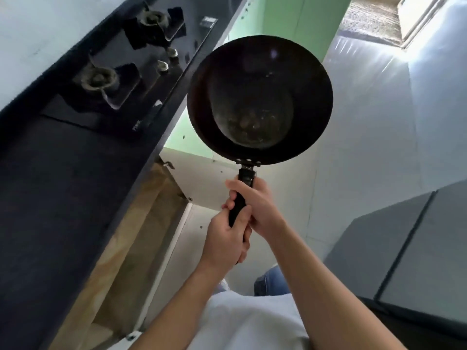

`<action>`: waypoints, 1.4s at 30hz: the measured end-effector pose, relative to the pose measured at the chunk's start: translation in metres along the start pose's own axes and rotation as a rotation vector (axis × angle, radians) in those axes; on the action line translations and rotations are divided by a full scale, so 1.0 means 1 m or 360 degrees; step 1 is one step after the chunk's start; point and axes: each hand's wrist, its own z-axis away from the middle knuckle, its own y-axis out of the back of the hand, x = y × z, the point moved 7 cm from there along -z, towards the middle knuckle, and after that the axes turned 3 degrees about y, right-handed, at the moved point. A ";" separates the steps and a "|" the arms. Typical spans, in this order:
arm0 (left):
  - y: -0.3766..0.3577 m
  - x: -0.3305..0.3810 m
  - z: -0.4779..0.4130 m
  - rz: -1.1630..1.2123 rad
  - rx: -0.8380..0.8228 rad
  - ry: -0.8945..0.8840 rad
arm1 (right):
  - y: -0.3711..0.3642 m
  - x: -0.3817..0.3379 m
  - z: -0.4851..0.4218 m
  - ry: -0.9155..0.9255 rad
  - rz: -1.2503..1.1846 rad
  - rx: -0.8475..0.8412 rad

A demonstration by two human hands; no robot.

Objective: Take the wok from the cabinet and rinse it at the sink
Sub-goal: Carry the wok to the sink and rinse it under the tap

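Observation:
A black wok (260, 99) with a worn, dull bottom hangs in the air over the floor, its bowl facing up at me. Its black handle (241, 198) points back toward my body. My left hand (225, 238) wraps the lower end of the handle. My right hand (255, 203) grips it just above, closer to the bowl. Below the counter, the cabinet (141, 218) stands open with its wooden inside showing. No sink is in view.
A dark counter (63, 185) runs along the left with a two-burner gas stove (126, 64) set in it. Pale floor (366, 122) spreads to the right. A grey appliance or cabinet top (404, 243) sits at the lower right. Green cabinet fronts (290, 21) lie ahead.

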 end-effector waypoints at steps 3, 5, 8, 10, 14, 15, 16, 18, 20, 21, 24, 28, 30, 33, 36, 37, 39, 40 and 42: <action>-0.016 0.007 -0.022 -0.0017 -0.0085 0.0029 | 0.017 -0.014 -0.014 0.0058 -0.0015 0.0078; -0.029 0.010 -0.037 -0.0027 -0.0142 0.0047 | 0.032 -0.022 -0.024 0.0075 -0.0045 0.0110; -0.051 0.016 -0.063 -0.0074 -0.0211 0.0060 | 0.057 -0.036 -0.043 0.0095 -0.0070 0.0151; -0.070 0.022 -0.084 -0.0112 -0.0237 0.0058 | 0.077 -0.050 -0.058 0.0118 -0.0073 0.0179; -0.115 0.040 -0.132 -0.0174 -0.0257 0.0042 | 0.120 -0.089 -0.095 0.0141 -0.0087 0.0203; -0.129 0.046 -0.144 -0.0188 -0.0264 0.0031 | 0.133 -0.100 -0.105 0.0144 -0.0091 0.0205; -0.143 0.052 -0.156 -0.0196 -0.0271 0.0023 | 0.145 -0.112 -0.114 0.0149 -0.0090 0.0209; -0.173 0.063 -0.180 -0.0186 -0.0279 0.0023 | 0.172 -0.136 -0.133 0.0163 -0.0074 0.0205; -0.204 0.073 -0.203 -0.0181 -0.0270 0.0016 | 0.199 -0.163 -0.151 0.0184 -0.0049 0.0189; -0.219 0.078 -0.215 -0.0185 -0.0258 0.0008 | 0.212 -0.175 -0.160 0.0194 -0.0030 0.0184; -0.260 0.090 -0.246 -0.0185 -0.0243 -0.0017 | 0.248 -0.204 -0.184 0.0218 0.0014 0.0175; -0.295 0.100 -0.274 -0.0198 -0.0237 -0.0023 | 0.282 -0.227 -0.206 0.0223 0.0030 0.0180; -0.308 0.105 -0.287 -0.0197 -0.0256 -0.0016 | 0.293 -0.235 -0.218 0.0201 0.0008 0.0192; -0.322 0.111 -0.312 -0.0203 -0.0262 0.0003 | 0.308 -0.246 -0.238 0.0172 -0.0041 0.0198; -0.335 0.117 -0.338 -0.0208 -0.0254 0.0007 | 0.321 -0.257 -0.262 0.0153 -0.0055 0.0208; -0.338 0.119 -0.347 -0.0206 -0.0251 0.0011 | 0.325 -0.261 -0.270 0.0148 -0.0052 0.0217; -0.346 0.125 -0.370 -0.0204 -0.0258 0.0015 | 0.334 -0.272 -0.290 0.0142 -0.0041 0.0235; -0.350 0.131 -0.383 -0.0204 -0.0269 0.0010 | 0.338 -0.278 -0.302 0.0140 -0.0036 0.0239; -0.356 0.143 -0.412 -0.0199 -0.0299 -0.0001 | 0.345 -0.292 -0.330 0.0138 -0.0040 0.0248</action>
